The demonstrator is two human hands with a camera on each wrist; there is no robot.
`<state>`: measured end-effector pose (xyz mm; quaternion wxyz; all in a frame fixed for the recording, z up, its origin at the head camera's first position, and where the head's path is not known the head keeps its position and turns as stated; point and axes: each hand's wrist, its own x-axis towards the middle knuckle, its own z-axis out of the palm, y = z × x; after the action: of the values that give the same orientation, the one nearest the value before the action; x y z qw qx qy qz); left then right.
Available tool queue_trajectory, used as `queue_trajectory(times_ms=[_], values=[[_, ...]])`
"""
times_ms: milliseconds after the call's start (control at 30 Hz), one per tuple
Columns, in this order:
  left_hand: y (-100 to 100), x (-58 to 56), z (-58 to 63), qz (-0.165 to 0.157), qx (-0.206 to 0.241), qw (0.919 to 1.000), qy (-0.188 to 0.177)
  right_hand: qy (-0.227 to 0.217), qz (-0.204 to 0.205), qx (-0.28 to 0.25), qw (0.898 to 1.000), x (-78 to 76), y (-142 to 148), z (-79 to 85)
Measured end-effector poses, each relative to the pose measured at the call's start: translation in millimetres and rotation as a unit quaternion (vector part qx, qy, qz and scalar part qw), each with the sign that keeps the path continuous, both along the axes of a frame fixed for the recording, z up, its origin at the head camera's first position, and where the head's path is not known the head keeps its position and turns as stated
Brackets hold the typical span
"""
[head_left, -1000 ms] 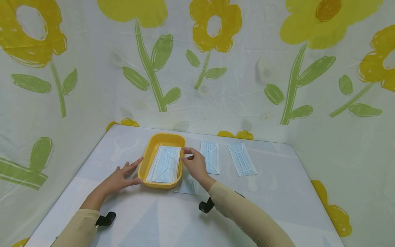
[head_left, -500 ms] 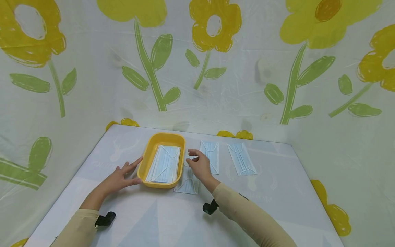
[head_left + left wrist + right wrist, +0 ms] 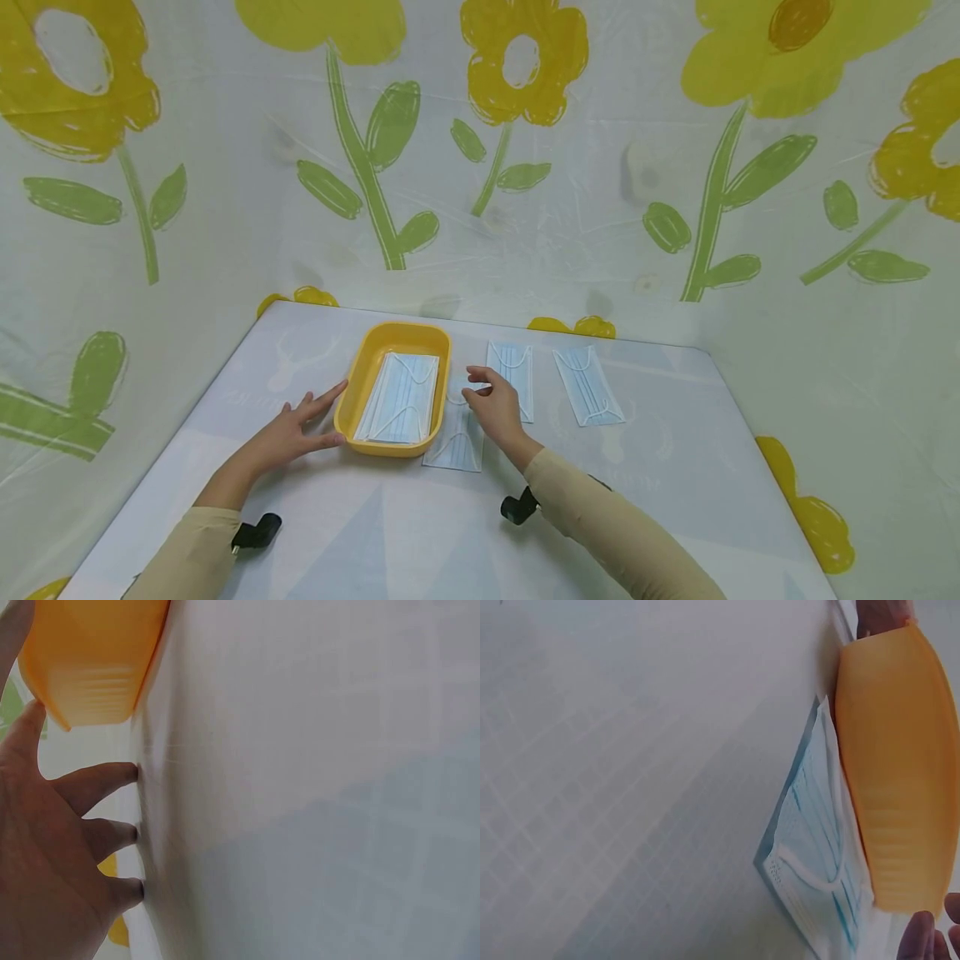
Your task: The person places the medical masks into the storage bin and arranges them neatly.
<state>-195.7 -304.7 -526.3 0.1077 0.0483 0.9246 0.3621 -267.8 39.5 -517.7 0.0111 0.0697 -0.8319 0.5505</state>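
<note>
Yellow tray (image 3: 408, 337): the left hand (image 3: 285, 435), fingers spread, touches its left side. The right hand (image 3: 498, 413), fingers parted and empty, hovers by the mask (image 3: 459, 451) just right, best pinched edgewise.

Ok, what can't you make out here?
Head: number of stacked masks in the tray; the top one mostly covers the rest.
Head: lower left of the middle loose mask, behind the right grip.
Left wrist: part of the tray, past the top edge.
Right wrist: most of that grip, off the lower-right corner.
</note>
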Motion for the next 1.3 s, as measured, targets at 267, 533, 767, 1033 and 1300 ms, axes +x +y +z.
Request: queue_trajectory(times_ms=[267, 533, 767, 1033, 1300], values=[[0, -0.8, -0.8, -0.001, -0.001, 1.0000, 0.004, -0.006, -0.010, 0.016, 1.000, -3.1, 4, -6.5], [1, -0.3, -0.5, 0.004, -0.005, 1.0000, -0.006, -0.010, -0.028, 0.020, 0.999, -5.0, 10, -12.0], [1, -0.4, 1.1, 0.004, -0.005, 1.0000, -0.006, -0.003, -0.038, 0.024, 0.999, -5.2, 17, -14.2], [-1, -0.6, -0.9, 0.001, -0.002, 1.0000, -0.001, -0.011, -0.063, 0.036, 0.997, -7.2, 21, -16.8], [0, -0.7, -0.1, 0.002, 0.000, 1.0000, -0.001, -0.009, -0.071, 0.046, 0.996, -9.3, 31, -18.4]])
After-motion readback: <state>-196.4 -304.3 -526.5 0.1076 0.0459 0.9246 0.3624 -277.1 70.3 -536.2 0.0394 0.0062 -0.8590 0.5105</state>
